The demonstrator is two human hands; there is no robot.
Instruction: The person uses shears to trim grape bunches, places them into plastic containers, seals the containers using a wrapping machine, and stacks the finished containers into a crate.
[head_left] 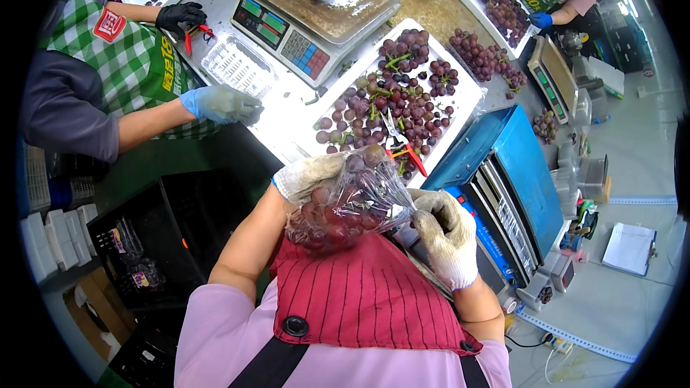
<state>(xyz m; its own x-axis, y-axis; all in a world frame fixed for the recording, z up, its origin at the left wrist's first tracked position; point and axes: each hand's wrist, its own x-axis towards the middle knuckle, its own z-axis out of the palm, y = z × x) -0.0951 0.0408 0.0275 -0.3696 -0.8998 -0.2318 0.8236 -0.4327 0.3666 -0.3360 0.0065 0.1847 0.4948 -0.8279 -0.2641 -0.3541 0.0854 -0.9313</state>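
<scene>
A clear plastic bag of dark red grapes (338, 210) is held just in front of my chest. My left hand (310, 174), in a whitish knitted glove, curls around the far left side of the bag; the bag partly covers its fingers. The film is gathered into a twisted neck at the right, and my right hand (447, 236) pinches it there. That glove is stained grey at the fingers. Right beyond the bag, red-handled snips (404, 151) lie on loose grape bunches (413, 97) in a white tray (466, 93).
A weighing scale (327, 7) carries a grape bunch. At left, a co-worker's blue-gloved hand (221, 104) is near a clear plastic box (237, 65); the black-gloved hand (180, 18) is by red-handled snips. A blue machine (521, 187) stands right of the tray, and black crates (158, 233) at lower left.
</scene>
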